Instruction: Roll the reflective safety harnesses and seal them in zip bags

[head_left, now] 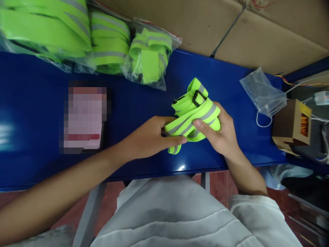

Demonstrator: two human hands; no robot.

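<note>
A folded bundle of neon green strap [203, 115] with grey stripes and a black buckle is held between both hands over the blue table. My left hand [154, 137] grips its left end, thumb and fingers closed on the strap, with a dark bit showing between them. Around the bundle's right side wraps my right hand [221, 132], its thumb pressed on top. A short loop of strap hangs below my left fingers.
Clear bags of green straps [150, 58] lie along the back left of the blue table [133, 99]. A blurred-out phone [83, 118] lies at left. Cardboard boxes [269, 37] stand behind. An empty plastic bag [263, 91] and a small open carton [291, 123] are at right.
</note>
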